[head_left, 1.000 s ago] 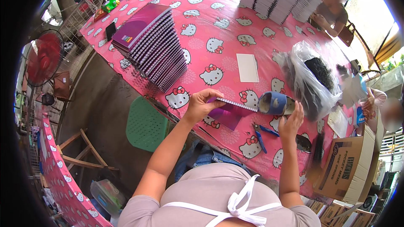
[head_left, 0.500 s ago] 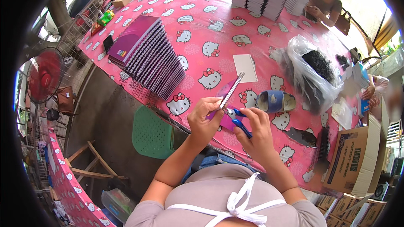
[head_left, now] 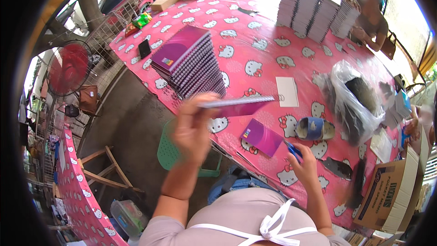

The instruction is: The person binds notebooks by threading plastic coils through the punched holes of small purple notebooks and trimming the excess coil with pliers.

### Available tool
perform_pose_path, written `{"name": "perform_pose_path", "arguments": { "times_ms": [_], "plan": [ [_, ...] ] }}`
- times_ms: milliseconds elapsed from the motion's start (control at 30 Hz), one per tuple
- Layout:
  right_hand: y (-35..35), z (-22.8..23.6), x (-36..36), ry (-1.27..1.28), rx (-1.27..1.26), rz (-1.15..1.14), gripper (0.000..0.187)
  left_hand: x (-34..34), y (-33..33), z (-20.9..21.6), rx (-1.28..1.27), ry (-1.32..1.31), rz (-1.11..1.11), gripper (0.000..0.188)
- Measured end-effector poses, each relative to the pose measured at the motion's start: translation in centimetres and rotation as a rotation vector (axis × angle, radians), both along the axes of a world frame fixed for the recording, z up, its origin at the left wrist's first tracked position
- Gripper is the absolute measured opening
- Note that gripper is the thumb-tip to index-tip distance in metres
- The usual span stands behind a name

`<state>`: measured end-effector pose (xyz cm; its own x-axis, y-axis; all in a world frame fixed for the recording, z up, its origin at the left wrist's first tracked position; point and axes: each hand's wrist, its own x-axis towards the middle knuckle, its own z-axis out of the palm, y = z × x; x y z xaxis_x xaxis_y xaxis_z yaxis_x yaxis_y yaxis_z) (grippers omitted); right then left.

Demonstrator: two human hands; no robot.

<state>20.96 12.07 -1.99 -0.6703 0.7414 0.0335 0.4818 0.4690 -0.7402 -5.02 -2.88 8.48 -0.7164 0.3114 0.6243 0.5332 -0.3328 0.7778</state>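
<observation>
Near the middle of the head view, a thin purple notebook (head_left: 246,108) is held above the table (head_left: 246,41), its cover smooth, its pale ridged edge uppermost, all softened by blur. The pink cloth (head_left: 268,61) is glossy, with a cat-face print.

Clock hours run from that notebook. At five, a flat purple cover (head_left: 263,137) lies on the cloth; whether pages sit under it, I cannot tell. Toward eleven rises a tall stack of spiral-bound notebooks (head_left: 191,59), its foot partly hidden by the left hand (head_left: 193,123). A white pad (head_left: 287,92) lies between two and three, a blue slipper (head_left: 311,129) near four, and beyond it, at three, a crinkled clear plastic bag (head_left: 374,120), dark inside. A cardboard box (head_left: 380,193) stands farther out at four.

The left hand grips the notebook at its nine o'clock end. The right hand (head_left: 304,161), between four and five, curls around blue-handled pliers (head_left: 295,151), just beside the purple cover.
</observation>
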Motion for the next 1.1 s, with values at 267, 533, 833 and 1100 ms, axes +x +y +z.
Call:
{"name": "perform_pose_path", "arguments": {
  "times_ms": [267,533,833,1100],
  "plan": [
    [0.1,-1.3,-0.5,0.014,0.246,0.057,0.032,-14.4,-2.0,20.6,-0.443,1.080,0.322,0.022],
    [0.5,-5.2,-6.4,-0.216,0.338,0.144,0.062,-20.0,7.5,10.6,-1.082,0.769,-0.343,0.049],
    [2.9,-3.1,-8.3,-0.480,-0.045,0.246,0.058,-5.2,2.2,8.3,-0.689,0.828,-0.319,0.066],
    [-0.7,-4.2,-7.0,0.141,-0.012,0.003,0.032,0.7,4.2,-15.1,-0.593,-0.142,-0.615,0.066]
  ]
}}
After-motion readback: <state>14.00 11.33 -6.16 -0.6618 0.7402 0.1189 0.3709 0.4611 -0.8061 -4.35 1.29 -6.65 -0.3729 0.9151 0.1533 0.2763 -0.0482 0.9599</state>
